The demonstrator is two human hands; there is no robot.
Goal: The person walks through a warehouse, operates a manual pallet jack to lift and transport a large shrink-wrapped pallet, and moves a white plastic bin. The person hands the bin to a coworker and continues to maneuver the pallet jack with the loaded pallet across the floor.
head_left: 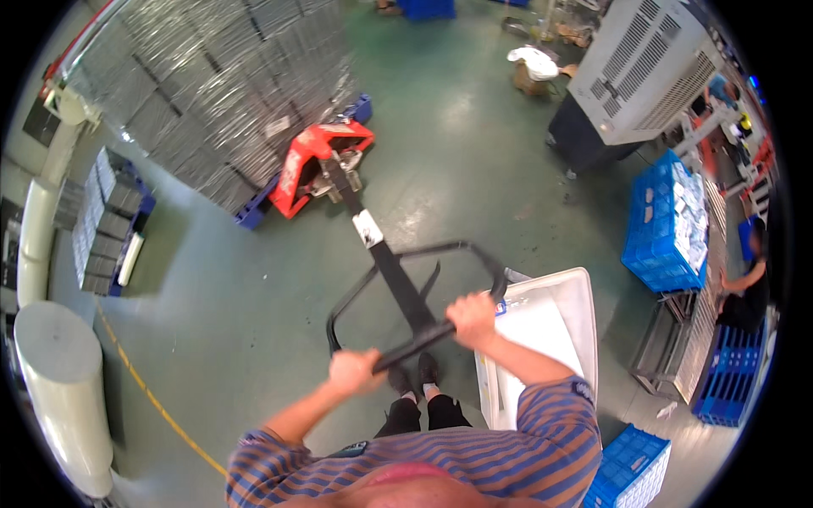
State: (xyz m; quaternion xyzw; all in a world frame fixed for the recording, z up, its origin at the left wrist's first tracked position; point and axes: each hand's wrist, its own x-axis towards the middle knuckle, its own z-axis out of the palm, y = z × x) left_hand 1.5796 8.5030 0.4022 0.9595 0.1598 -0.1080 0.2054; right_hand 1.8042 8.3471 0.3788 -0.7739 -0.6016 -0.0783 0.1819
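My left hand [354, 372] is closed round the left end of a black pallet jack handle [405, 296]. Over on the handle's other side, my right hand [473, 319] grips the bar as well. From the handle a black shaft runs away from me to the red pallet jack [310, 152], whose forks are hidden under a loaded pallet. On that blue pallet [251, 212] stands a tall stack of grey boxes [212, 93] wrapped in clear film.
Right beside me stands a white bin [584, 339]. Blue crates [652, 224] and a large grey air cooler [627, 68] are farther right, with a seated person [747, 284]. At left are film-wrapped rolls [61, 381] and a smaller box stack [103, 224]. A yellow line [157, 402] crosses the floor.
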